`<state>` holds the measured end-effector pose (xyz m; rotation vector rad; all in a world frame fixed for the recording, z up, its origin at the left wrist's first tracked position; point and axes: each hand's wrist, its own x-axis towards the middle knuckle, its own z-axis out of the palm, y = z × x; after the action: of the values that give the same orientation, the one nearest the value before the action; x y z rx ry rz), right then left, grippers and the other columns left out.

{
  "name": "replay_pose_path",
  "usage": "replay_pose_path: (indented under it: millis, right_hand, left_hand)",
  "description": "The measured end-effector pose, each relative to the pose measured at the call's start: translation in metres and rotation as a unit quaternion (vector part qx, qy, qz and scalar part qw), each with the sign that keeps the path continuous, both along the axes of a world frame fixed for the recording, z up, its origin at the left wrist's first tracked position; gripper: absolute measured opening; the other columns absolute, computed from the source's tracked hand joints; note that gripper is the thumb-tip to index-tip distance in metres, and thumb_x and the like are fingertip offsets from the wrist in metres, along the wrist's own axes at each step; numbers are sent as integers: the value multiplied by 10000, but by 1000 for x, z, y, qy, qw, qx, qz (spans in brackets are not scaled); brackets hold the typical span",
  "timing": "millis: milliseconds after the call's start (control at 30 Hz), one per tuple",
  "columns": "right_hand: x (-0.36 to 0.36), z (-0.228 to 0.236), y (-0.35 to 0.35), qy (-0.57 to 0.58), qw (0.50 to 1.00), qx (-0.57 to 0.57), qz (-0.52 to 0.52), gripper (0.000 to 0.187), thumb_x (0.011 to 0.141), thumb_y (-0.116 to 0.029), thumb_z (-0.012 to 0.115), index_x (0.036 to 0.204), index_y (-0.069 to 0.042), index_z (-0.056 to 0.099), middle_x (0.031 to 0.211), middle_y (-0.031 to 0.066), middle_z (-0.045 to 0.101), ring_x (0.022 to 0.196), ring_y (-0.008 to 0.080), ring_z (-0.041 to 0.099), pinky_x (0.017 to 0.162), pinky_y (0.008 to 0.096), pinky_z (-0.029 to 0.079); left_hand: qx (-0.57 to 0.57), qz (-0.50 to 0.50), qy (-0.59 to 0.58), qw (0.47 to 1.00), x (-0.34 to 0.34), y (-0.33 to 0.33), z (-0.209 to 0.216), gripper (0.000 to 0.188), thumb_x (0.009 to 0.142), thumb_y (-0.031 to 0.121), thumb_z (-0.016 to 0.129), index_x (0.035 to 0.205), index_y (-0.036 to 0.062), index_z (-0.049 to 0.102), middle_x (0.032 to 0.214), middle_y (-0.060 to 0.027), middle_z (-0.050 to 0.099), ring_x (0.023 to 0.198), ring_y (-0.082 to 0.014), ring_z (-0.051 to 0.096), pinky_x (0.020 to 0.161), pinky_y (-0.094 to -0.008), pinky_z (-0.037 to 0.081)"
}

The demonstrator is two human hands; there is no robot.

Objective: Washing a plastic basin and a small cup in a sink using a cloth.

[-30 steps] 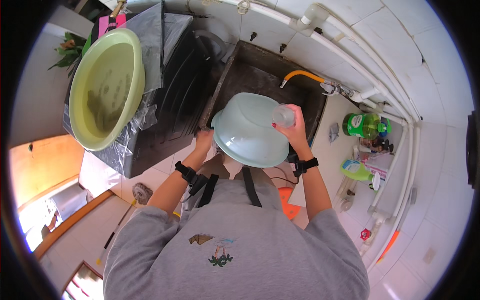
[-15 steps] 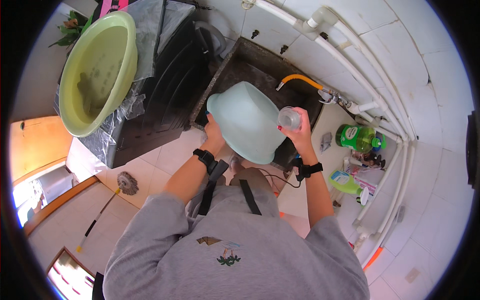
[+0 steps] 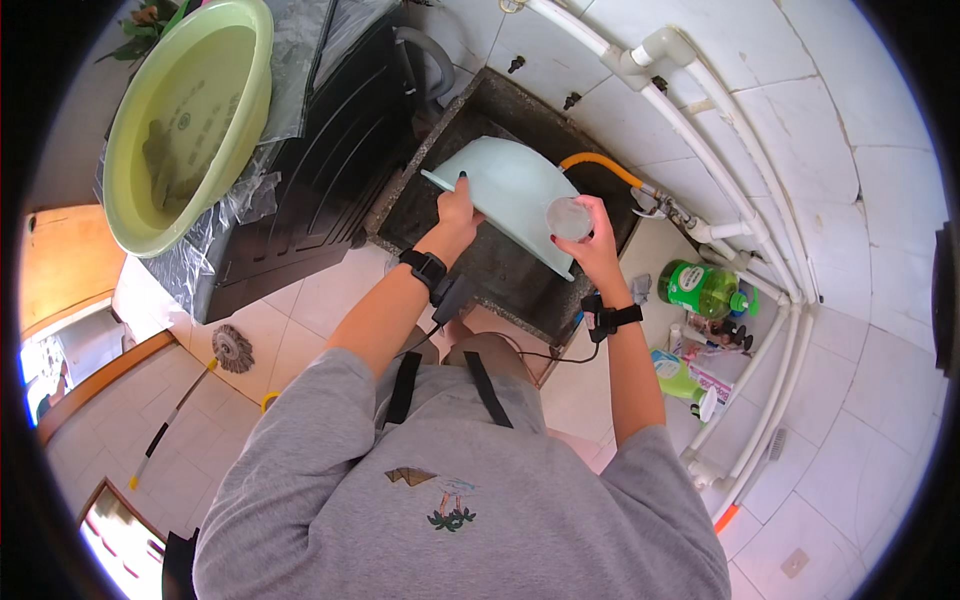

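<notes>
A pale blue plastic basin (image 3: 505,185) is tilted inside the dark stone sink (image 3: 400,215), its outer side toward the faucet wall. My left hand (image 3: 456,218) grips the basin's near rim, thumb on top. In my right hand (image 3: 590,240) is a small clear plastic cup (image 3: 569,219), held at the basin's right end with the fingers wrapped round its side. The faucet (image 3: 665,207), with an orange hose (image 3: 600,163) fitted on it, reaches over the sink behind the basin; the hose's end is hidden by the basin.
At the left a yellow-green basin (image 3: 255,110) with water and a dark cloth rests on a black, plastic-covered appliance (image 3: 330,170). On the right ledge lie a green detergent bottle (image 3: 690,285) and a green spray bottle (image 3: 680,378). White pipes (image 3: 710,150) run along the tiled wall. A mop (image 3: 232,348) lies at left.
The blue basin has moved farther into the sink and tipped, so its rim edge now faces me. Both hands went along with it; the cup has turned toward me.
</notes>
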<state>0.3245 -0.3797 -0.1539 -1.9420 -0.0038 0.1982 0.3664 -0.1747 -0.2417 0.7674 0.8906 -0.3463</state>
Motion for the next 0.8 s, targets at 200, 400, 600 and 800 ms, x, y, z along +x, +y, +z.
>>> replay_pose_path:
  millis: [200, 400, 600, 800]
  right_hand:
    - [11, 6, -1, -88, 990, -101, 36, 517, 548, -84, 699, 1008, -58, 462, 940, 105, 533, 882, 251, 538, 781, 306, 417]
    - [17, 3, -2, -77, 987, -130, 57, 509, 542, -99, 692, 997, -61, 466, 899, 142, 569, 866, 318, 552, 756, 331, 430]
    - [23, 9, -2, -27, 989, -128, 67, 493, 559, -87, 690, 990, -54, 452, 867, 74, 518, 838, 187, 522, 786, 275, 407]
    - [31, 2, -6, -44, 978, -192, 73, 501, 544, -130, 711, 979, -41, 479, 825, 125, 567, 787, 240, 542, 733, 310, 433]
  left_hand:
    - [3, -2, -29, 1000, 0, -4, -5, 390, 881, 318, 490, 1021, -45, 470, 982, -137, 564, 864, -268, 577, 729, -448, 484]
    - [6, -11, -41, 999, -2, -6, 6, 384, 887, 317, 481, 1016, -45, 472, 985, -137, 570, 880, -268, 579, 748, -447, 489]
    - [-5, -17, -47, 999, -5, -6, 2, 376, 890, 320, 474, 1031, -28, 473, 992, -126, 568, 887, -264, 577, 749, -462, 488]
    - [3, -18, -40, 999, -9, -9, 9, 371, 896, 319, 460, 1044, -21, 471, 1012, -118, 562, 887, -259, 575, 753, -460, 484]
